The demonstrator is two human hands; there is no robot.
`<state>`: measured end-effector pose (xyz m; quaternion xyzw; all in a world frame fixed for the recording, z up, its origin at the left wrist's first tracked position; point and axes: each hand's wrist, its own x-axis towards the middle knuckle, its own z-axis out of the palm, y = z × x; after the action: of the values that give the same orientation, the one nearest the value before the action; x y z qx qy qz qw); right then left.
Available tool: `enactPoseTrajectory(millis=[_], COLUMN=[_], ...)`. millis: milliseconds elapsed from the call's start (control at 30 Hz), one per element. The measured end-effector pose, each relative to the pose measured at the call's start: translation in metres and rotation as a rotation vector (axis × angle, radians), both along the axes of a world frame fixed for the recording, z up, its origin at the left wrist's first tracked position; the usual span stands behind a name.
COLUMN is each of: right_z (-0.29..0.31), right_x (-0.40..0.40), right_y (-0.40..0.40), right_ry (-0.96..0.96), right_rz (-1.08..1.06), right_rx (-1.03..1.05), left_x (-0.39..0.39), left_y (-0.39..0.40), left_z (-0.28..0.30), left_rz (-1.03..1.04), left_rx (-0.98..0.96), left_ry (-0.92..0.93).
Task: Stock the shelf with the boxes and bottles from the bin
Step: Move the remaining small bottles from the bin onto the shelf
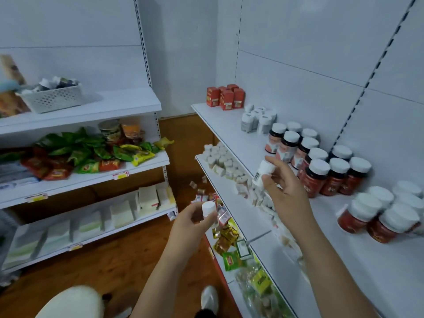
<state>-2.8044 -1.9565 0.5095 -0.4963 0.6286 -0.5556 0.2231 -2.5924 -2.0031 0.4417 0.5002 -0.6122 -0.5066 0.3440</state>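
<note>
The left hand (191, 222) hides the body of its bottle (209, 211), labels on the jars (319, 177) right of the right hand (284, 191) blur, and the bottom edge crops both forearms.

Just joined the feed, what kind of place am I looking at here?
Most likely a small shop or pharmacy aisle: white slotted shelving stocked with rows of dark supplement bottles, red boxes and snack packets, with price tags on the shelf edges.
</note>
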Motion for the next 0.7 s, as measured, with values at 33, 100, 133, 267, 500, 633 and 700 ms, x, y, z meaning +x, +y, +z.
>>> enactPoseTrajectory(millis=[33,100,133,267,500,633,700], right_z=[-0.003,-0.009,-0.011,-0.006,-0.007,-0.026,-0.037], right_x=[-0.004,-0.014,-0.019,-0.040,-0.071,-0.078,-0.083], right_y=[-0.023,-0.071,-0.095,-0.196,-0.337,-0.396,-0.425], right_ry=[-0.008,-0.022,-0.032,-0.053,-0.020,-0.040,-0.038], right_rz=[0.001,-0.010,-0.023,-0.076,-0.176,-0.243,-0.312], right_rx=[-0.007,-0.024,-0.030,-0.089,-0.095,-0.062,-0.043], left_x=[-0.004,-0.015,-0.020,-0.047,-0.094,-0.116,-0.129], left_y=[-0.023,-0.071,-0.096,-0.197,-0.344,-0.406,-0.440], left_z=[-0.002,-0.006,-0.005,0.016,0.025,0.008,-0.002], left_rz=[0.005,-0.007,-0.024,-0.116,-0.153,-0.204,-0.244], left_rx=[0.002,-0.004,-0.012,-0.054,-0.082,-0.070,-0.085], left_ry=[-0.010,-0.038,-0.059,-0.093,-0.075,-0.082,-0.104])
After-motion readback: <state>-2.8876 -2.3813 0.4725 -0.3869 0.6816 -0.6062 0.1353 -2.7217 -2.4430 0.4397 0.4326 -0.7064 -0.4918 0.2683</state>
